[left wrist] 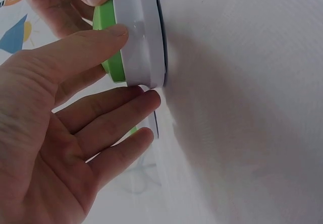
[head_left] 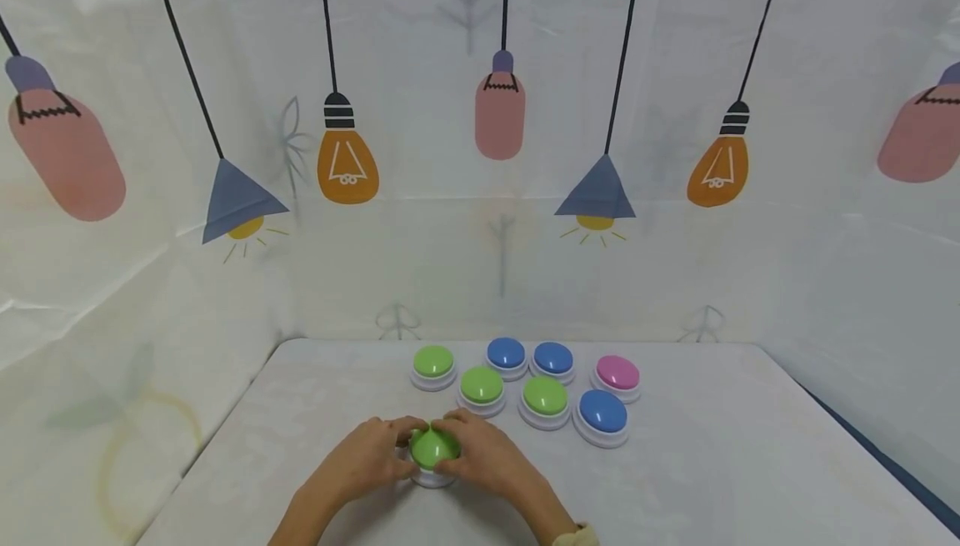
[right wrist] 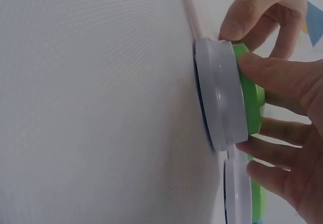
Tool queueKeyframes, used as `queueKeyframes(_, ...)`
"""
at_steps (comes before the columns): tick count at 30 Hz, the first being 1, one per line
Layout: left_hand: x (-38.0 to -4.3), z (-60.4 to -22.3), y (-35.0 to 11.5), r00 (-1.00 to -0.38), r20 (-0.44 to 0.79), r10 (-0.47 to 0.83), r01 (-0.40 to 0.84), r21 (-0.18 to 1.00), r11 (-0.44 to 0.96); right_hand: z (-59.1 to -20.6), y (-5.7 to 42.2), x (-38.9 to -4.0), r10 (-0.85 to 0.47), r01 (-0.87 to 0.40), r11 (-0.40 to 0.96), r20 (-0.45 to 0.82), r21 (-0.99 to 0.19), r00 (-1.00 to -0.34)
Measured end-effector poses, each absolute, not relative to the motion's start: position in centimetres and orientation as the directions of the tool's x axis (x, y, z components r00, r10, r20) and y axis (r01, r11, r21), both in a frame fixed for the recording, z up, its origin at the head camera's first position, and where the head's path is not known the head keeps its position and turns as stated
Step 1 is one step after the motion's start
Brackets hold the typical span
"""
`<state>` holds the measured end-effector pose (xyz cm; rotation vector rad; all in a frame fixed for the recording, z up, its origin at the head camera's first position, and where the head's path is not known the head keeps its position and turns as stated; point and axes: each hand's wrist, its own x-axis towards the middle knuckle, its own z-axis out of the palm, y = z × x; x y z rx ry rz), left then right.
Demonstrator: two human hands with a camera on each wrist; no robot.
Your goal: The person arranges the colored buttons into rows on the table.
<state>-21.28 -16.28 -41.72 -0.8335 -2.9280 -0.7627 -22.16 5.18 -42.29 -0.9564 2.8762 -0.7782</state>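
Note:
A push button with a green cap (head_left: 435,451) and white round base (head_left: 432,480) sits on the white table near its front. From the left, my left hand (head_left: 372,456) grips it with thumb and forefinger at the cap's edge. My right hand (head_left: 486,456) holds the opposite side likewise. In the left wrist view, the left thumb lies across cap and white base (left wrist: 140,37), with the other fingers spread below. The right wrist view shows the right thumb on the green cap (right wrist: 248,90) and the base standing on the table. The fingers hide part of the cap.
Behind the hands stand more push buttons: green ones (head_left: 432,361) (head_left: 482,385) (head_left: 545,397), blue ones (head_left: 506,353) (head_left: 553,358) (head_left: 603,412) and a pink one (head_left: 618,373). A pale curtain (head_left: 420,262) printed with lamps hangs around the table (head_left: 712,463).

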Motion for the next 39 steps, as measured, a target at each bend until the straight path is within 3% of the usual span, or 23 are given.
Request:
queueKeyframes(17,-21.4,-41.9,-16.5,-0.861,0.154,0.485,0.501,0.421,0.756,-42.2,5.4,-22.5,-0.569,-0.561,0.697,0.131,-0.448,-0.812)
queueKeyframes(31,-21.4,-41.3,-16.3,-0.87,0.153,0.469,0.483,0.461,0.744,-41.6,6.0,-22.9,-0.53,-0.52,0.707,0.128,-0.479,-0.838)
queueKeyframes(39,-21.3,-41.3,-15.7,-0.88,0.22,0.421,0.474,0.464,0.748,-41.3,7.1,-23.5,-0.497,-0.539,0.664,0.232,-0.518,-0.836)
